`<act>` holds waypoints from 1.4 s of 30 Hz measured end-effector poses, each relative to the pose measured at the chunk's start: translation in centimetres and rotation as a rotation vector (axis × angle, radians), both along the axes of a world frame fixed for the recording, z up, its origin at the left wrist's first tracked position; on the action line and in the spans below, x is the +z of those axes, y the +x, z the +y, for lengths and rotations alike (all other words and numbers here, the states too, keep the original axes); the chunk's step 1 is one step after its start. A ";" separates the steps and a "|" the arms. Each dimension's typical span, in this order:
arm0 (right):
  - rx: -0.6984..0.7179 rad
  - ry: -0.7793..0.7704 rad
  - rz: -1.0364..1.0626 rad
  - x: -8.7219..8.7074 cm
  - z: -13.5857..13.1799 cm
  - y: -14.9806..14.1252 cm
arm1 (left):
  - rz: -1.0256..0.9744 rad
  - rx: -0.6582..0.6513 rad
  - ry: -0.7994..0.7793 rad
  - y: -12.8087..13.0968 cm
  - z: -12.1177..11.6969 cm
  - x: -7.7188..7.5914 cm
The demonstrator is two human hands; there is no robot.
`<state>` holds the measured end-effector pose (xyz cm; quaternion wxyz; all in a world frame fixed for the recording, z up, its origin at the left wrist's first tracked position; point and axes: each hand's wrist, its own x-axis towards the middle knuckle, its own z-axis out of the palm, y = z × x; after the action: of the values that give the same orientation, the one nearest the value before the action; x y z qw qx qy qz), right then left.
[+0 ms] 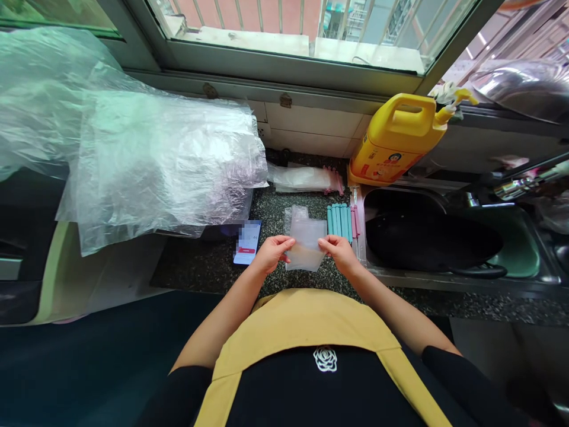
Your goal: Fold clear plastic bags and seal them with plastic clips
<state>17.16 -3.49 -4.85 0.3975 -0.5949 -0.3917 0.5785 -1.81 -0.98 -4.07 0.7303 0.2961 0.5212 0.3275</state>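
A small translucent plastic bag (306, 249) is stretched between my two hands above the speckled countertop. My left hand (274, 252) pinches its left edge between thumb and fingers. On the other side, my right hand (340, 250) pinches the right edge the same way. Another clear plastic bag (297, 213) shows just behind the held one, partly covered by it. Just beyond my right hand lies a row of several teal sealing clips (339, 222), with pink clips (354, 222) beside them. A phone (248, 242) with a lit screen rests left of my left hand.
Large clear plastic sheeting (169, 160) covers the left side. At the back lies a clear packet (304, 178) with pink sticks. A yellow pump jug (393, 139) stands by the sink (518, 255), which holds a black wok (427, 240). A window (284, 56) runs behind the counter (275, 281).
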 end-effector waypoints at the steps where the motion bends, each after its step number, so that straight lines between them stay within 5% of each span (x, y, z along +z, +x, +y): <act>1: 0.012 -0.006 -0.011 0.0 0.0 0.1 | -0.010 0.007 0.001 0.0 0.0 0.0; 14: 0.032 0.008 -0.034 0.8 2.0 1.1 | 0.170 -0.099 0.381 0.7 -1.5 0.0; 24: 0.433 0.013 -0.077 3.7 4.9 1.8 | 0.146 -0.197 0.475 1.3 -2.2 0.2; 30: 0.562 0.024 -0.059 3.3 5.6 1.2 | 0.227 -0.265 0.622 1.0 -2.7 0.4; 42: 0.356 -0.025 0.026 3.2 3.3 1.9 | 0.123 -0.056 0.243 1.9 -2.4 0.1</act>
<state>19.05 -0.14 -1.68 0.2863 -0.5134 -0.4786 0.6523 0.06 -3.41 -4.02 0.6646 0.4164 0.5129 0.3492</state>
